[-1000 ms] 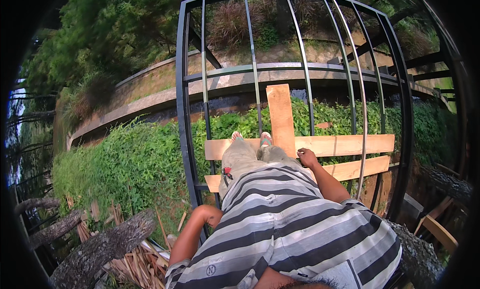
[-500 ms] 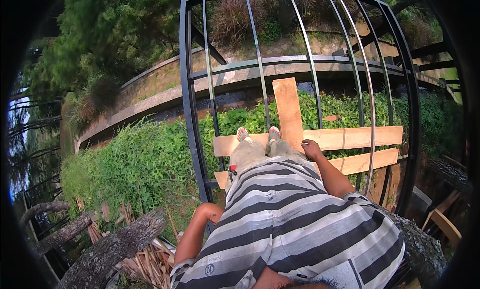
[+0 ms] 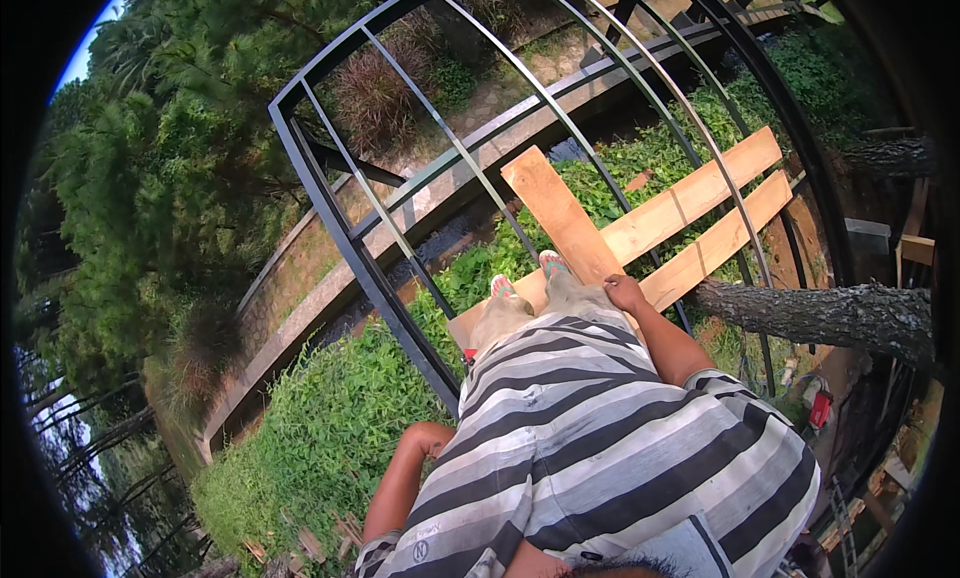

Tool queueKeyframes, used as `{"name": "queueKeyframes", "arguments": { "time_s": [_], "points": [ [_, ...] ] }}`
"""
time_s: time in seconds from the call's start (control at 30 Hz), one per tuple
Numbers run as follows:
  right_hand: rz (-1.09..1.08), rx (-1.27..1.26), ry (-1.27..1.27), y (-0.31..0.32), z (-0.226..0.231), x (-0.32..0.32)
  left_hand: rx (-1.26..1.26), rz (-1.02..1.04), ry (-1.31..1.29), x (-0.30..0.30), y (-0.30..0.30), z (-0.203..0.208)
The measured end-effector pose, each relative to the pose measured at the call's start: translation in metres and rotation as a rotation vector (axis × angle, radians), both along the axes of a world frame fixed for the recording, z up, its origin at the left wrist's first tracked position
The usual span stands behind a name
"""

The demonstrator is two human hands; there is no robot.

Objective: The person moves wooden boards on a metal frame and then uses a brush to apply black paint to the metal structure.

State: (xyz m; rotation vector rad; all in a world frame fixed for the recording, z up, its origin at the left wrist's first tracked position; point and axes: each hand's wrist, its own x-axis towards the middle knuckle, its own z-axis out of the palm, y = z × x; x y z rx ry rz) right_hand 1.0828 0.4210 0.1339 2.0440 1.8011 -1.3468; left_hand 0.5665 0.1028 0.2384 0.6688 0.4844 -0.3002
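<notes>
My right hand (image 3: 623, 292) is closed beside my right thigh, close to the near end of a short wooden plank (image 3: 563, 216). What its fingers hold, if anything, is too small to make out. That short plank lies crosswise over a longer plank (image 3: 690, 197), on which my sandalled feet stand. A second long plank (image 3: 716, 243) runs alongside, nearer me. My left arm (image 3: 400, 478) bends at the edge of my striped shirt, and its hand is hidden. A small red thing (image 3: 470, 355) shows beside my left trouser leg.
A dark metal frame (image 3: 350, 249) with thin cross bars (image 3: 440, 128) surrounds the planks, with gaps between the bars. Green plants (image 3: 330, 418) grow below. A tree trunk (image 3: 830, 318) crosses at the right. A low wall (image 3: 300, 318) curves behind the frame.
My view has turned, so the frame and planks appear tilted, and more of the trunk shows at the right. My right hand stays near the short plank's end.
</notes>
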Motion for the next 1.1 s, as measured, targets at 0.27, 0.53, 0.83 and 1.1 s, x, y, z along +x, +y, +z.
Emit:
{"name": "queueKeyframes", "arguments": {
  "time_s": [0.27, 0.53, 0.83, 1.1],
  "points": [
    [-0.229, 0.078, -0.001, -0.074, 0.02, -0.038, 0.245, -0.163, -0.221, -0.048, 0.045, 0.0],
    [-0.451, 0.106, -0.021, -0.133, 0.006, -0.039, 0.119, -0.464, -0.134, -0.042, 0.118, 0.068],
    [-0.689, 0.03, -0.01, -0.187, -0.003, -0.032, 0.176, -0.574, -0.211, -0.021, 0.228, 0.121],
    [-1.037, -0.031, 0.081, -0.215, -0.027, -0.011, 0.363, -0.834, 0.093, 0.095, 0.361, 0.164]
  ]
}}
